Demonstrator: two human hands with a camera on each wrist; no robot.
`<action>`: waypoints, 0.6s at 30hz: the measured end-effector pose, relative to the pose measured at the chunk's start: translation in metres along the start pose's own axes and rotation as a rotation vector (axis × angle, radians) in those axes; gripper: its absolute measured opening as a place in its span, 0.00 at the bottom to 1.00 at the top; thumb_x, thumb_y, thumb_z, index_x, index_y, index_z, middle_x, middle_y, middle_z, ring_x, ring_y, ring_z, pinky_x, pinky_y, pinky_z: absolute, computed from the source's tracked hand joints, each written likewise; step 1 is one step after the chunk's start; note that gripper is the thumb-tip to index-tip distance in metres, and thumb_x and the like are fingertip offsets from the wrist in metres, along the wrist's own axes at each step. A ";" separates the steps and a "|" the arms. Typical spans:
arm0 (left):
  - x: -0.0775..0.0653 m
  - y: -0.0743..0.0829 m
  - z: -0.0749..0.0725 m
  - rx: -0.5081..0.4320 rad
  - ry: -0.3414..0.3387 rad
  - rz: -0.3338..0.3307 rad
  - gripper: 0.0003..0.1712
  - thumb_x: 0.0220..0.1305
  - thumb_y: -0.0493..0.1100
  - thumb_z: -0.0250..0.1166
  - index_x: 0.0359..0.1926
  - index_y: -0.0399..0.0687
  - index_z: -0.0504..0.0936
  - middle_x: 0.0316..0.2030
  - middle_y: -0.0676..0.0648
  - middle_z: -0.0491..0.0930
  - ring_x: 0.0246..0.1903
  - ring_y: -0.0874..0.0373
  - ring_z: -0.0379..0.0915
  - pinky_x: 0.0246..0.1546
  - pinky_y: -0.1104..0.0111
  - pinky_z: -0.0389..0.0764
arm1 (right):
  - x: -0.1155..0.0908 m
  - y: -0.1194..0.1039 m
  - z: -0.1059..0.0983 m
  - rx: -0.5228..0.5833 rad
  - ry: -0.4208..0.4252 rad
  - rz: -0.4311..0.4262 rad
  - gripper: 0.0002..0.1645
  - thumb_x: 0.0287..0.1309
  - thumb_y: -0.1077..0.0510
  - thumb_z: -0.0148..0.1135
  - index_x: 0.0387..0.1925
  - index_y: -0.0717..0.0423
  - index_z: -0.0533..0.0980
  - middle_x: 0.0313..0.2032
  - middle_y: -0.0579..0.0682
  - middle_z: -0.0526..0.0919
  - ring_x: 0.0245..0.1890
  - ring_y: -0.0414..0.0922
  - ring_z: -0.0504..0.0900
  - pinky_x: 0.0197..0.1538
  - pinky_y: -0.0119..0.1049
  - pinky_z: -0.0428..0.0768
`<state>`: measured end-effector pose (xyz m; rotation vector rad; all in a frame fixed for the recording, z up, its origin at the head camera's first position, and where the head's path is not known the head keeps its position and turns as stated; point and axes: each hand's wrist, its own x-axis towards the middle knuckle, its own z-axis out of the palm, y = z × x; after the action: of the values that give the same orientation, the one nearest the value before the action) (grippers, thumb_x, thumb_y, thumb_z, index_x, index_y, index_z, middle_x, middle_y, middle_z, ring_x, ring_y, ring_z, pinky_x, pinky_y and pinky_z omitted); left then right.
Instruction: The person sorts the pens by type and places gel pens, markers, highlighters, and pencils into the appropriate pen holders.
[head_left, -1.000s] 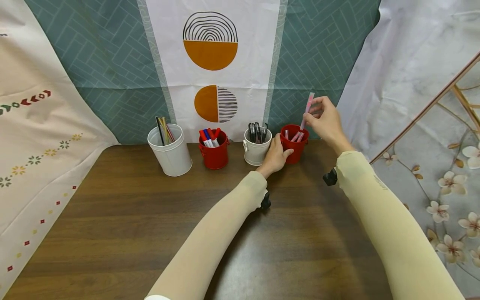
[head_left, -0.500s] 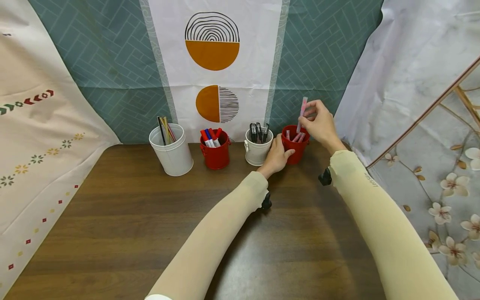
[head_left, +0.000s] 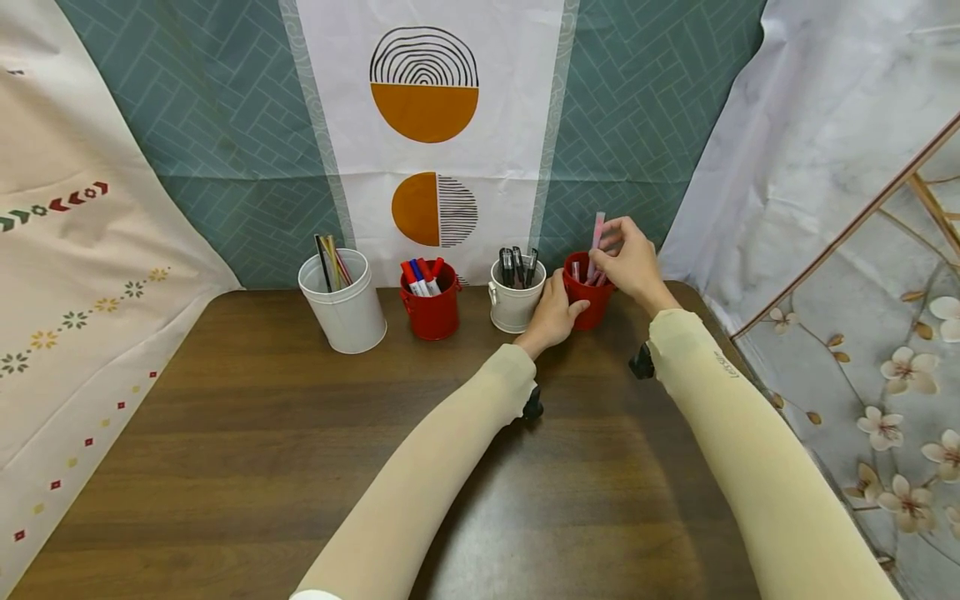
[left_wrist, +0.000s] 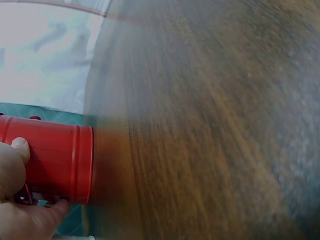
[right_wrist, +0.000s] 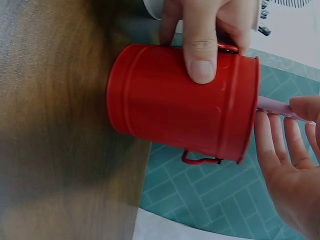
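My left hand point(head_left: 552, 317) holds the small red bucket point(head_left: 590, 312) at the right end of the row. In the right wrist view its thumb point(right_wrist: 201, 65) lies on the bucket's wall, with fingers at the side by a handle. My right hand point(head_left: 633, 262) is just above that bucket's rim. Between thumb and fingers it pinches a slim, pink translucent pen-like stick point(head_left: 598, 227), nearly upright, its lower end inside the opening. Other pinkish sticks point(head_left: 576, 269) stand in the same bucket. The red bucket stands upright on the table.
To the left are a small white bucket point(head_left: 513, 310) with black pens, a red bucket point(head_left: 432, 318) with red and blue markers, and a taller white bucket point(head_left: 347, 321) with thin sticks. Patterned cloth point(head_left: 630, 100) hangs behind the brown table point(head_left: 300, 467).
My right hand has moved left and down, bringing the pink stick from above the red bucket into its opening. My left hand stays on the bucket.
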<state>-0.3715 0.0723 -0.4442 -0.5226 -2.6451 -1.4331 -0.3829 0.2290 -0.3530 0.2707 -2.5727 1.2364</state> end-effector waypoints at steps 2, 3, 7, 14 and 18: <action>0.000 0.000 0.000 0.001 -0.002 -0.001 0.40 0.77 0.42 0.64 0.79 0.38 0.53 0.71 0.35 0.65 0.72 0.44 0.65 0.76 0.60 0.66 | -0.001 0.002 0.002 -0.003 -0.004 0.005 0.24 0.70 0.59 0.65 0.64 0.58 0.72 0.52 0.60 0.83 0.47 0.55 0.85 0.34 0.20 0.79; 0.000 -0.001 0.001 0.002 -0.004 -0.003 0.40 0.78 0.42 0.64 0.80 0.38 0.53 0.71 0.35 0.64 0.72 0.44 0.65 0.77 0.60 0.66 | -0.002 0.003 0.002 -0.003 -0.004 0.005 0.24 0.70 0.59 0.65 0.64 0.58 0.72 0.52 0.61 0.84 0.47 0.55 0.86 0.34 0.20 0.78; 0.003 -0.003 0.003 -0.001 -0.011 -0.019 0.43 0.78 0.42 0.64 0.81 0.39 0.50 0.73 0.35 0.63 0.74 0.44 0.63 0.78 0.59 0.64 | -0.004 0.005 0.003 -0.004 0.008 0.002 0.23 0.70 0.60 0.65 0.64 0.59 0.73 0.51 0.61 0.85 0.46 0.56 0.87 0.35 0.20 0.78; -0.001 0.005 0.000 0.046 -0.029 -0.049 0.48 0.78 0.45 0.63 0.84 0.38 0.44 0.79 0.36 0.57 0.78 0.44 0.59 0.79 0.58 0.61 | -0.010 0.007 -0.005 0.020 -0.017 -0.009 0.23 0.73 0.60 0.62 0.66 0.59 0.72 0.53 0.61 0.84 0.47 0.57 0.86 0.34 0.22 0.81; -0.004 0.014 -0.005 0.083 -0.040 -0.031 0.50 0.79 0.46 0.62 0.84 0.35 0.40 0.81 0.36 0.52 0.79 0.43 0.56 0.80 0.57 0.60 | -0.017 0.008 -0.014 0.013 -0.020 -0.030 0.21 0.74 0.60 0.60 0.65 0.60 0.73 0.53 0.61 0.83 0.48 0.56 0.85 0.38 0.21 0.80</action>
<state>-0.3630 0.0738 -0.4311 -0.5089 -2.7421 -1.3272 -0.3666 0.2458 -0.3557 0.3248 -2.5684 1.2469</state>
